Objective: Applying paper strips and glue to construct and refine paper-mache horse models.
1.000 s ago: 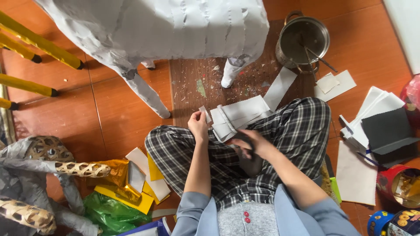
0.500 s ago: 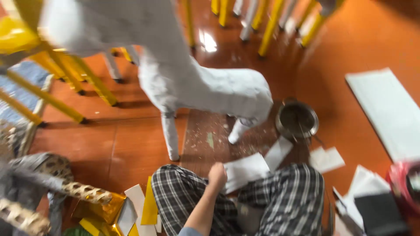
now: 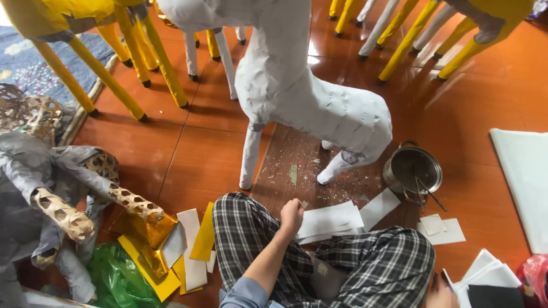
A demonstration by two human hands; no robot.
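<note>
Head view, looking down at a person seated on the floor [image 3: 188, 154] in checked trousers. The left hand [image 3: 291, 215] is loosely curled, its fingertips at the near edge of a stack of white paper strips [image 3: 331, 219] that lies over the knee; whether it pinches a strip cannot be told. The right hand [image 3: 438, 296] shows only at the bottom edge, blurred, beside a stack of white sheets [image 3: 488, 274]; how far it is open cannot be told.

Just beyond the strips stands a white paper-covered animal figure [image 3: 308, 97], upright on thin legs, with paper scraps scattered on the floor beneath it. To its right is a metal pot [image 3: 412, 169] with a stick leaning inside, and more white slips [image 3: 442, 229] near it. At left lies a grey figure with woven bamboo limbs [image 3: 63, 211], and beside it gold foil [image 3: 142, 239], yellow paper [image 3: 204, 232] and a green bag [image 3: 117, 279]. Yellow figure legs [image 3: 108, 74] stand along the top. A large white sheet [image 3: 522, 182] lies at the right edge.
</note>
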